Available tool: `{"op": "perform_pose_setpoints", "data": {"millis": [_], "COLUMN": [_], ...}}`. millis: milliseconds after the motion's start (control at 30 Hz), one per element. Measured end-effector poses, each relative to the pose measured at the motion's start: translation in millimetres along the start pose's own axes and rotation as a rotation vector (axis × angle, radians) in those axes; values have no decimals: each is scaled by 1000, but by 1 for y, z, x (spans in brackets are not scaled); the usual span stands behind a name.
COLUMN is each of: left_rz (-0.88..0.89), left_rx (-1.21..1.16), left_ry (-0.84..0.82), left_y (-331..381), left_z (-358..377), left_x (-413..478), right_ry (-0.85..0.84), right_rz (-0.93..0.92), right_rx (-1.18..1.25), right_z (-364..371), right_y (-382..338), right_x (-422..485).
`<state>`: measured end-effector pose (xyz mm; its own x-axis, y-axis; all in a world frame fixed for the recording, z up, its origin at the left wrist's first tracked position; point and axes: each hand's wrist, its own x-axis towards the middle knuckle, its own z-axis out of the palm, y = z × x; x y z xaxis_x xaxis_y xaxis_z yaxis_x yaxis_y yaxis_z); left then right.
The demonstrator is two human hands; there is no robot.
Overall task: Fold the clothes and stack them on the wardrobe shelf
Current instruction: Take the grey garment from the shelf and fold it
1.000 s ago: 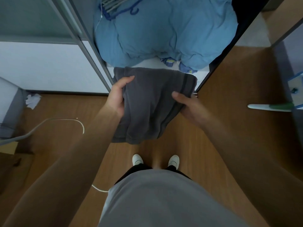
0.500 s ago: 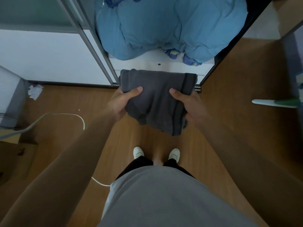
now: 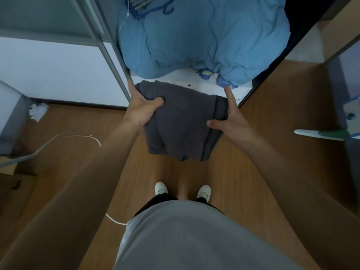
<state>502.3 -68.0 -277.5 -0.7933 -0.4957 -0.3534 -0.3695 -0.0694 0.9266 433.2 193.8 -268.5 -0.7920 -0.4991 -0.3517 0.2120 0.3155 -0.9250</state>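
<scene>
Fingers [image 3: 229,96] of left hand [image 3: 142,112] and right hand [image 3: 231,122] grip the grey garment [image 3: 183,121], mostly hidden beneath.

Warm brown wood floor [image 3: 272,106] underfoot, dim and evenly lit. Off to the left, a white wall panel [image 3: 58,75] above a dark skirting, with frosted glass [image 3: 48,14] higher up and a grey metal door frame [image 3: 115,61] slanting across. Crumpled white paper [image 3: 38,112] down by the skirting, just beside a grey unit [image 3: 9,117]. White cable [image 3: 81,136] curling over the boards. Cardboard box [image 3: 11,184] lower left. Far right, a white-and-green handle [image 3: 321,133].
</scene>
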Motion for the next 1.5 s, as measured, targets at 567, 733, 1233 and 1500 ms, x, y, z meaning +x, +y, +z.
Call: {"op": "perform_pose_setpoints", "data": {"millis": [567, 733, 1233, 1500], "left_rz": [208, 417, 700, 868], "left_rx": [699, 849, 315, -35], "left_ry": [-490, -276, 11, 208], "left_y": [47, 84, 312, 474], "left_z": [-65, -63, -32, 15], "left_x": [50, 73, 209, 305], "right_ry": [288, 543, 754, 647], "right_rz": [-205, -433, -641, -955], "right_rx": [-915, -950, -446, 18], "right_z": [51, 42, -44, -110], "right_y": [-89, -129, -293, -442], "right_x": [49, 73, 230, 365]}}
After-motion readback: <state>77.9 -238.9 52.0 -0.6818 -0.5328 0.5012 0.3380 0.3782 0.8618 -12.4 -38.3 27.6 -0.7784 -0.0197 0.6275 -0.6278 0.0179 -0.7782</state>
